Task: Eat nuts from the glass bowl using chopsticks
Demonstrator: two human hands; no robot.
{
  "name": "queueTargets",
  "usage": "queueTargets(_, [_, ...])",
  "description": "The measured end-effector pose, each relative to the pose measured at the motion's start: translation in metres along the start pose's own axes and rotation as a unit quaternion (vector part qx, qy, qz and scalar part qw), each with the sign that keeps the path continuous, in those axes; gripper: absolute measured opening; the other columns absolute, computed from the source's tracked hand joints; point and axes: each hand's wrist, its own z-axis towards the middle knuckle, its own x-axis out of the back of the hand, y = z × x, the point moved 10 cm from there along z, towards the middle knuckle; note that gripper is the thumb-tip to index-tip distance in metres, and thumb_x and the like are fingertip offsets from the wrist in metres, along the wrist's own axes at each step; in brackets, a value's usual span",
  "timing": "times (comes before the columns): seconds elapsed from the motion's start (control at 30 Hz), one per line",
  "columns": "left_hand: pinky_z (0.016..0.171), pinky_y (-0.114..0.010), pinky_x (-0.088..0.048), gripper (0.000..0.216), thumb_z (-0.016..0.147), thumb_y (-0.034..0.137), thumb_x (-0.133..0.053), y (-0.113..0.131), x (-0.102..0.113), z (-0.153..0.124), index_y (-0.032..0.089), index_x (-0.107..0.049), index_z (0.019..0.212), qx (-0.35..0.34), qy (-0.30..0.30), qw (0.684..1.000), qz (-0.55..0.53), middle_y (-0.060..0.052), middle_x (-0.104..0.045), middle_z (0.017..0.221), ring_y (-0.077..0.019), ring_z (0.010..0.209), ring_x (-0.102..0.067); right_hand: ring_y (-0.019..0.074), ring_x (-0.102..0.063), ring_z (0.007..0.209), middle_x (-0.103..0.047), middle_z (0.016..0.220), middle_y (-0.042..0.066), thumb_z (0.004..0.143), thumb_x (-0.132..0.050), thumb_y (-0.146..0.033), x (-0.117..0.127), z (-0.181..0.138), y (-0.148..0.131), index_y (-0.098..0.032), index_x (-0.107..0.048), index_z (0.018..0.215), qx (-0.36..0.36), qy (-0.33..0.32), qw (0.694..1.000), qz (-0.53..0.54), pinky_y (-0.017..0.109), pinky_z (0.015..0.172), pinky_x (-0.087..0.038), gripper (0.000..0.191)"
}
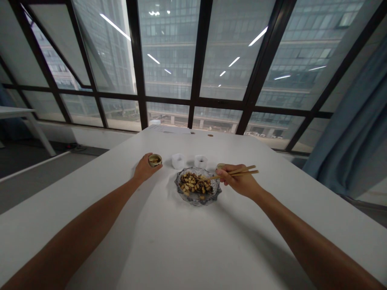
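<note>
My left hand (144,168) is wrapped round a small cup (155,160) with some brownish pieces in it, left of the glass bowl. In my right hand (238,180) is a pair of chopsticks (245,170), their tips pointing left into the bowl. The clear scalloped glass bowl (215,195) holds a mix of pale nut-like pieces (190,182) and dark seeds (206,186). Whether the tips grip a piece is too small to tell. Partly hidden behind my right hand stands another small cup (221,165).
Two small white containers (178,161) stand just behind the bowl; the right one (200,161) has something dark inside. Papers (172,129) and a brown round object (210,135) lie at the white table's (169,249) far end, before the windows. A blue curtain (350,133) hangs at right.
</note>
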Motion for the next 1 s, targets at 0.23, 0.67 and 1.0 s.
queueTargets(0.23, [0.105,-0.043,-0.050,0.070,0.071,0.050,-0.078,0.002,0.002,0.000,0.019,-0.052,0.128,-0.004,0.002,1.000,-0.001,-0.014,-0.065,0.130,-0.0299,0.120,-0.063,0.0152,-0.059,0.051,-0.063,0.054,0.004,0.093,-0.054,-0.060,-0.005,-0.002,-0.017,-0.021,-0.065,0.062,0.054,-0.017,0.998,-0.035,0.024,0.048,-0.043,0.052])
queueTargets(0.67, [0.104,-0.042,-0.051,0.071,0.065,0.041,-0.080,0.012,0.003,-0.001,0.021,-0.049,0.126,-0.040,0.000,0.999,-0.022,-0.012,-0.063,0.130,-0.0289,0.120,-0.063,0.0143,-0.055,0.037,-0.066,0.051,0.007,0.073,-0.065,-0.081,0.027,-0.001,0.046,-0.016,-0.065,0.068,-0.128,0.208,0.938,0.245,0.026,0.035,-0.045,0.065])
queueTargets(1.0, [0.095,-0.041,-0.053,0.073,0.070,0.054,-0.076,-0.015,-0.004,0.007,0.019,-0.050,0.129,0.124,-0.068,0.990,-0.017,-0.016,-0.068,0.126,-0.0305,0.113,-0.067,0.0150,-0.057,0.038,-0.068,0.053,0.007,0.073,-0.066,-0.079,0.042,-0.002,0.043,-0.016,-0.066,0.069,-0.110,0.237,0.939,0.226,0.026,0.036,-0.046,0.063])
